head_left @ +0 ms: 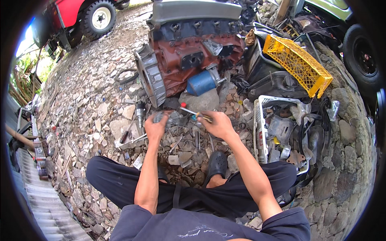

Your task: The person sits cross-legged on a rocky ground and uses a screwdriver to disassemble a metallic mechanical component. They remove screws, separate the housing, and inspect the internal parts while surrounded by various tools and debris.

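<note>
1. Gripping a blurred grey part (173,118), the left hand (156,126) has its fingers curled at the part's left end; motion hides its exact shape.
2. Closed around the handle of a slim tool (196,113), the right hand (218,125) is just to the right of the grey part. The tool's handle is yellow and dark, and its pale shaft slants far and to the left, toward a small red piece (183,105); whether the two touch, I cannot tell.
3. The hands are apart, with the grey part and the tool's shaft between them. The grey part lies to the right of the left hand's fingers and to the left of the right hand; contact between part and tool is unclear.
4. Left of the left hand, a dark-handled screwdriver (126,133) and a power-tool-like item (140,112) lie at a flat slab (118,128).
5. On the far side of the hands stands a red-brown engine (173,60), with a blue cylinder (201,83) low on its near side, above a broad stone (207,102).
6. To the right, a white crate (261,134) holds assorted parts; farther off, a yellow crate (297,60) sits tilted.
</note>
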Motion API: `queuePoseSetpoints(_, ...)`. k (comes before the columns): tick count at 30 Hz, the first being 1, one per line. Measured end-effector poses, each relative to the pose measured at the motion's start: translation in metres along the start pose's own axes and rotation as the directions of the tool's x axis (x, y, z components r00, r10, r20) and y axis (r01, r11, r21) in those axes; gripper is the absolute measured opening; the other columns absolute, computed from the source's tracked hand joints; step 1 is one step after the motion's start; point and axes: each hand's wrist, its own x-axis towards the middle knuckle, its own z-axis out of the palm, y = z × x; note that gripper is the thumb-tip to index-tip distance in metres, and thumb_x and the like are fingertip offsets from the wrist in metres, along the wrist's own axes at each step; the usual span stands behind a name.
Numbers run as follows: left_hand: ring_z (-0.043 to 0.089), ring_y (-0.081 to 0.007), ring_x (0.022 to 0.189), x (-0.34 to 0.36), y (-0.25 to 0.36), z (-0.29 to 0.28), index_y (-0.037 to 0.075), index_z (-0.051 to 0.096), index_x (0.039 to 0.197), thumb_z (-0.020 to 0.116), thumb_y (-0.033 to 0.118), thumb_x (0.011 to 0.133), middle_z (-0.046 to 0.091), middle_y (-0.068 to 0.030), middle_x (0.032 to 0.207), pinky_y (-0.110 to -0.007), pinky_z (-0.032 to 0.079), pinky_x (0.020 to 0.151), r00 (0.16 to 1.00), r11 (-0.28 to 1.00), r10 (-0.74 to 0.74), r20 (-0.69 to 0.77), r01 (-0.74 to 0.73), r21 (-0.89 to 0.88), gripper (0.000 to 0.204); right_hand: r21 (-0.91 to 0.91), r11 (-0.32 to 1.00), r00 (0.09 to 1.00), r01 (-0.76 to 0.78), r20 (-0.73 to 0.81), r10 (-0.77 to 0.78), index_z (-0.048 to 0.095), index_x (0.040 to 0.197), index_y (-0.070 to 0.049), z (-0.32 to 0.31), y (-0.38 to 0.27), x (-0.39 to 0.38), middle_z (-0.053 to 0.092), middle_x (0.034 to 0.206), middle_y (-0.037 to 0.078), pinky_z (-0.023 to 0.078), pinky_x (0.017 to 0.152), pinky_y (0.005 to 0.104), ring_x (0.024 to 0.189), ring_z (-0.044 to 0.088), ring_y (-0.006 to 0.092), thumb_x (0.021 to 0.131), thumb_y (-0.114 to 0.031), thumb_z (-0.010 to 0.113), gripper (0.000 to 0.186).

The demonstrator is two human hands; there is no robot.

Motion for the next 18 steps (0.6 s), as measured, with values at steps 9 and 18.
queuePoseSetpoints(9,0.064,-0.02,0.061,0.02,0.059,0.001,0.008,0.063,0.096,0.062,0.048,0.091,0.067,-0.007,0.078,-0.035,0.053,0.056,0.886,0.459,-0.301,0.352,0.458,-0.761,0.041,-0.295,0.922,0.762,-0.252,0.526,0.377,0.065,0.12,-0.008,0.151,0.144,-0.075,0.068,0.115,0.02,0.05,0.096,0.0461,0.112,0.062,0.0379,0.074,-0.021,0.065,0.048)
queuePoseSetpoints(18,0.061,-0.0197,0.07,0.034,0.138,0.012,0.012,0.066,0.1,0.054,0.05,0.095,0.068,-0.0069,0.09,-0.035,0.052,0.058,0.729,0.016,-0.07,0.68,0.683,-0.73,0.04,-0.044,0.964,0.877,-0.261,0.407,0.256,0.067,0.113,-0.003,0.212,0.184,-0.094,0.069,0.105,0.023,0.052,0.088,0.0451,0.102,0.066,0.0393,0.082,-0.014,0.064,0.033)
